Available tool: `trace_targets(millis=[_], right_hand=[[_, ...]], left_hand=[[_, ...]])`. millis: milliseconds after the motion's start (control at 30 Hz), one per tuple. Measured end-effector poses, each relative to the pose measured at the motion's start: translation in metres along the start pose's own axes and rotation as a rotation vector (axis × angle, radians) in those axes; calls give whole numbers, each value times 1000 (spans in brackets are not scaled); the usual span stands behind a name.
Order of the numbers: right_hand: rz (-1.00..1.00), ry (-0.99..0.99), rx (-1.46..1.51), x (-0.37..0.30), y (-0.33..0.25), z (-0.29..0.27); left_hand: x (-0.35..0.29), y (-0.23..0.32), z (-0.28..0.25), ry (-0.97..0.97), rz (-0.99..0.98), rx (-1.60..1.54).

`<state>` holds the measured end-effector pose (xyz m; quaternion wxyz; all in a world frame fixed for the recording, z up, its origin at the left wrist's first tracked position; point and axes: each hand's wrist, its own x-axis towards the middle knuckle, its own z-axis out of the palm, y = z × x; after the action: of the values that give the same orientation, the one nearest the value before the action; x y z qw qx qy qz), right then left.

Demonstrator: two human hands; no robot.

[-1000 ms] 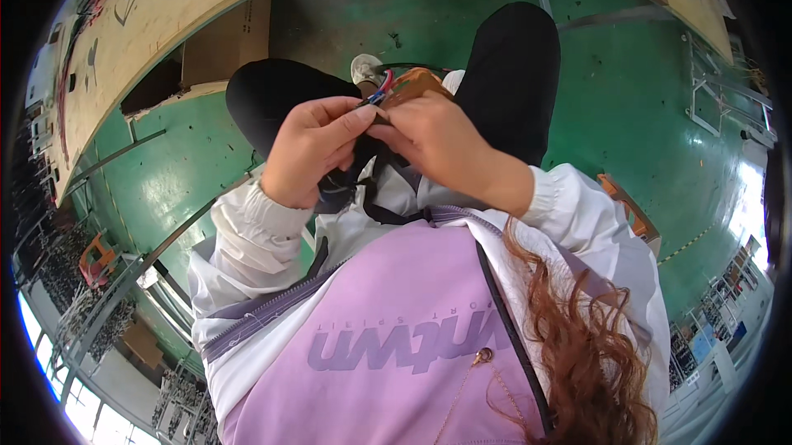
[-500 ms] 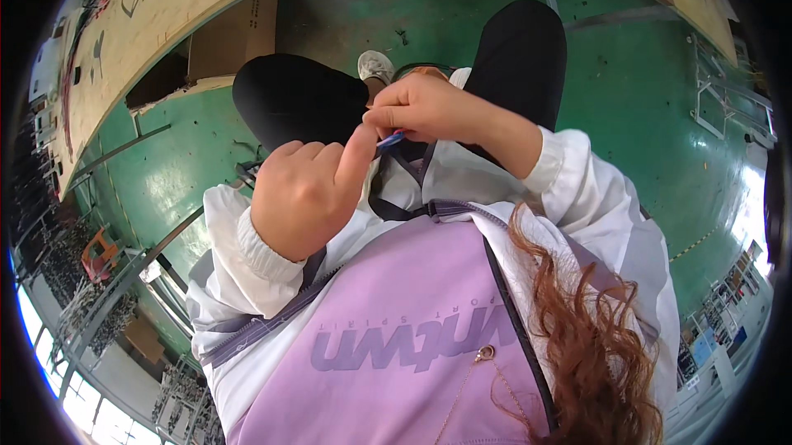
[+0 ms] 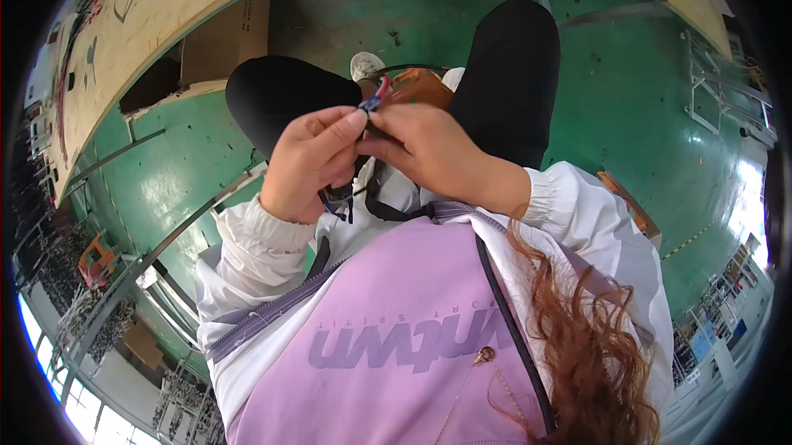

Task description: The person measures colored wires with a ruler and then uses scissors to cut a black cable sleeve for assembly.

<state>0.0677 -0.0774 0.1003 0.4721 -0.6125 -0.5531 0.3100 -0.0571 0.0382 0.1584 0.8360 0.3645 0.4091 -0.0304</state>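
Between my knees, in front of my chest, my two hands meet at a small bundle of thin wires, red and blue with dark parts. My left hand pinches the bundle between thumb and forefinger, its other fingers curled in. Dark cable ends hang out below that hand. My right hand is closed at the same spot, its thumb and fingertips at the wires just right of the left thumb. What lies inside the right fingers is partly hidden, and the joint between the wires is too small to make out.
A wooden bench curves across the far side and left. Under it stands a cardboard box. An orange-brown object lies between my legs. Metal frames stand at right, and cable-laden racks at left, on a green floor.
My left hand has turned and drawn its fingers in, and my right hand has come slightly lower. The red and blue wires now point up and away; dark cable ends show below.
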Motion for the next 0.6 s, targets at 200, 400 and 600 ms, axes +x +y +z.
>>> trace_targets(millis=[200, 400, 600], right_hand=[[386, -280, 491, 3, -13, -40], [-211, 22, -182, 35, -10, -46], [431, -437, 365, 64, 0, -18]], left_hand=[[-7, 7, -21, -40, 93, 360], [-23, -3, -1, -144, 574, 1185], [-37, 9, 16, 124, 1072, 1772]])
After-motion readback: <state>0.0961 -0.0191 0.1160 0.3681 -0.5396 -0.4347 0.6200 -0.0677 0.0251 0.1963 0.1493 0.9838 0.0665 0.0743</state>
